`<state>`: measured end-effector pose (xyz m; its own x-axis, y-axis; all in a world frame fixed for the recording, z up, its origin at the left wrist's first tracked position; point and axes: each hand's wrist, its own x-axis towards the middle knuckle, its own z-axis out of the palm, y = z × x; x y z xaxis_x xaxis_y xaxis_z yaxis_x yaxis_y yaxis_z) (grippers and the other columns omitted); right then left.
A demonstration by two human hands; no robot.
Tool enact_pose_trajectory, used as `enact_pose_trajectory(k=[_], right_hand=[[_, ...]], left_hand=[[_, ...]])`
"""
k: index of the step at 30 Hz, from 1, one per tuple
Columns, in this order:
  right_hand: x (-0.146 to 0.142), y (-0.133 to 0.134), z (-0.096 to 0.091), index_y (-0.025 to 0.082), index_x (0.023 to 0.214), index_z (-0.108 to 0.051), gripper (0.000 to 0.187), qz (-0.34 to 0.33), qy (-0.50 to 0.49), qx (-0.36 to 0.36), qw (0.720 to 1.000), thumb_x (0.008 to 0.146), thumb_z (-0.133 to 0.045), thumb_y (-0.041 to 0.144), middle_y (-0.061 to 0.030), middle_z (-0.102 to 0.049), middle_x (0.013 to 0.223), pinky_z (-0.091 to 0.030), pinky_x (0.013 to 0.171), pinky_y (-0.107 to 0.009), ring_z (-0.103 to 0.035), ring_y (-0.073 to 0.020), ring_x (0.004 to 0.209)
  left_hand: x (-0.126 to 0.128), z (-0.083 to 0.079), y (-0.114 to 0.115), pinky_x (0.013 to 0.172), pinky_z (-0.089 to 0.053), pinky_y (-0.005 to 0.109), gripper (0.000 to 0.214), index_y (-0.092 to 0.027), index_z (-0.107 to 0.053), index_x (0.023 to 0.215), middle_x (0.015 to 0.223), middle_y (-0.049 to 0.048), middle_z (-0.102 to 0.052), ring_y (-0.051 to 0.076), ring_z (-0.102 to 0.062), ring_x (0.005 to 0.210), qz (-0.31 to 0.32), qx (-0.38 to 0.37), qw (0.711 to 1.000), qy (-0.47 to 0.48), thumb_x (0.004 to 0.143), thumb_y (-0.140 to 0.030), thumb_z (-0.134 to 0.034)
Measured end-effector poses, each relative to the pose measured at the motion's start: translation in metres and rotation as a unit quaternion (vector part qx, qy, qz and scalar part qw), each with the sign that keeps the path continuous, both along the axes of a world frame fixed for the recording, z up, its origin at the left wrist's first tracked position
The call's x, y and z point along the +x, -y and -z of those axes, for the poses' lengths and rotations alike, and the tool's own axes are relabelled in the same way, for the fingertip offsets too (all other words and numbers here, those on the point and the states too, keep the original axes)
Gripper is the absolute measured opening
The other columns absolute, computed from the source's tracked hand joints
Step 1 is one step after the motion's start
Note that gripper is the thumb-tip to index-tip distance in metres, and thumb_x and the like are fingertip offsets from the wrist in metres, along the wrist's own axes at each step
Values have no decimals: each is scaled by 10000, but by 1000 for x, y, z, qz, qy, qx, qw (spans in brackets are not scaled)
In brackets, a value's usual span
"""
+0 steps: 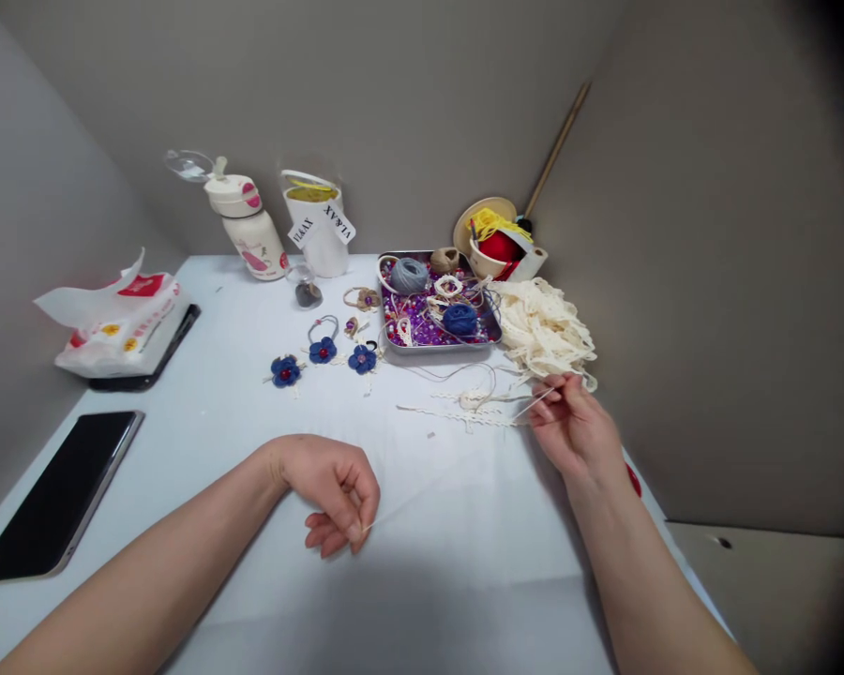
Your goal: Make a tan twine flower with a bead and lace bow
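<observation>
My left hand [341, 497] is above the near middle of the table, its thumb and forefinger pinched on a thin pale thread [380, 521] that runs faintly off to the right. At the right, my right hand [577, 427] has its fingertips closed on a thin whitish strand [536, 401]; whether both hands hold the same thread I cannot tell. Narrow cream lace trims [478, 412] lie just left of my right hand. Behind it is a heap of cream lace ribbon [545, 328]. Blue fabric flowers with red centres, such as this flower [285, 370], sit farther back at the left.
A metal tray [440, 350] holds beads and yarn balls. Behind it stands a pot [489, 262] with red and yellow yarn. Farther left are a bottle [257, 234], a white canister [325, 248], a plastic bag [127, 323] and a phone [56, 492]. Walls enclose the table.
</observation>
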<state>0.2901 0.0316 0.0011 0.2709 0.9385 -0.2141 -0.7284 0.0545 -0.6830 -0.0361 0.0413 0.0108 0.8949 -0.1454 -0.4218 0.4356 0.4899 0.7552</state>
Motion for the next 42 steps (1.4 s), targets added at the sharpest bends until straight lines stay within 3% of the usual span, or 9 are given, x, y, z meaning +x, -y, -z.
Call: enact_pose_trajectory(k=[4,10,21,33,35,38,40,42], right_hand=[[4,0,-1,192,800,-552,272,-17,2,-21,1000,739,-813,231,54,-579,752,-397,420,-119,-509,-36,564],[9,1,0,180,802,-572,270,-20,-1,-64,998,709,-824,208,57,-575,702,-297,336,-81,-369,4,424],[20,1,-3,183,778,-574,291,29,52,-35,998,678,-842,238,55,-561,656,-309,342,-98,-368,-10,427],[15,0,-6,193,792,-521,331,66,139,-11,988,705,-806,336,75,-520,588,-300,398,-147,-335,-34,428],[13,2,-6,198,795,-536,280,108,220,3,969,760,-754,370,58,-544,600,-347,456,-178,-413,-60,478],[6,9,-11,204,813,-579,174,174,423,26,889,855,-658,354,25,-601,666,-443,638,-248,-544,-111,633],[-2,17,-14,211,819,-583,137,165,515,56,839,890,-618,322,13,-617,698,-461,771,-307,-592,-145,733],[-14,26,-14,216,833,-565,121,108,537,90,832,914,-583,304,4,-622,716,-461,822,-342,-618,-171,792]], left_hand=[[-1,1,0,338,-373,175,189,-177,-738,787,573,60,-683,123,-582,407,-4,-1,1000,1,783,-366,-753],[-3,2,-2,345,-373,168,190,-176,-725,804,586,48,-682,113,-589,421,18,-6,1000,15,798,-366,-741],[-11,-6,-5,302,-327,191,276,-183,-751,737,544,73,-675,130,-558,367,-9,2,1000,4,694,-449,-811],[-15,-3,-3,312,-335,163,243,-180,-741,742,564,70,-686,109,-568,388,-25,-13,1000,-14,718,-413,-806],[-13,-1,-2,309,-329,153,253,-166,-735,745,553,66,-683,103,-566,379,-51,-11,999,-17,714,-405,-811],[-6,3,2,291,-309,144,279,-144,-721,742,532,50,-675,89,-536,345,-130,0,991,-18,692,-398,-824],[3,6,7,284,-301,140,288,-131,-711,736,533,40,-673,81,-523,336,-187,3,982,-23,679,-387,-829],[14,9,13,290,-295,134,287,-118,-706,748,542,37,-675,76,-530,346,-240,2,970,-33,679,-370,-824]])
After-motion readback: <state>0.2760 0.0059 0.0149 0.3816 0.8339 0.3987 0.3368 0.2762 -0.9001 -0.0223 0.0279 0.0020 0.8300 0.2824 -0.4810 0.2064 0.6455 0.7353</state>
